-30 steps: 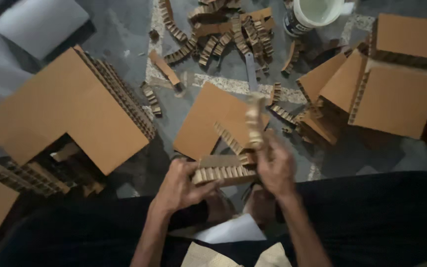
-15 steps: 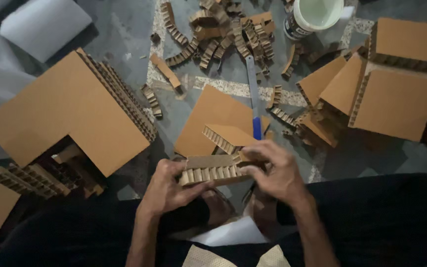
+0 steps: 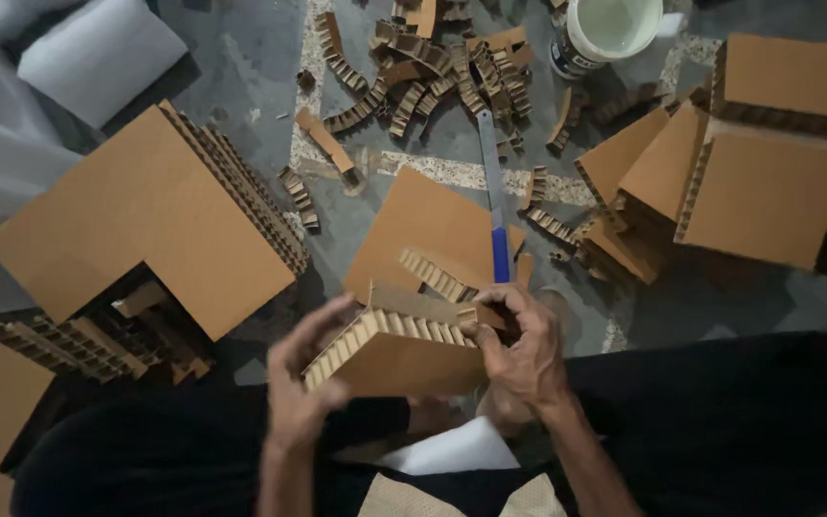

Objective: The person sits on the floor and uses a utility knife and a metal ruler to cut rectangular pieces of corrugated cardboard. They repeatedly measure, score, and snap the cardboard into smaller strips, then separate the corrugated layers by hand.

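Cardboard piece (image 3: 404, 359) is sitting tilted now, honeycomb edge turned up versus half a second ago, left hand (image 3: 303, 388) gripping its left end, right hand (image 3: 521, 349) pinching a small strip against its right corner, above the lap, knife (image 3: 496, 206) lying untouched on the floor.

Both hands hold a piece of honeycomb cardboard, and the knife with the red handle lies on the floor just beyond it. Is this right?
Not quite. In the head view the knife has a blue handle, not red. The rest holds: the left hand and right hand both grip the honeycomb cardboard piece, and the knife lies on the floor just beyond it.
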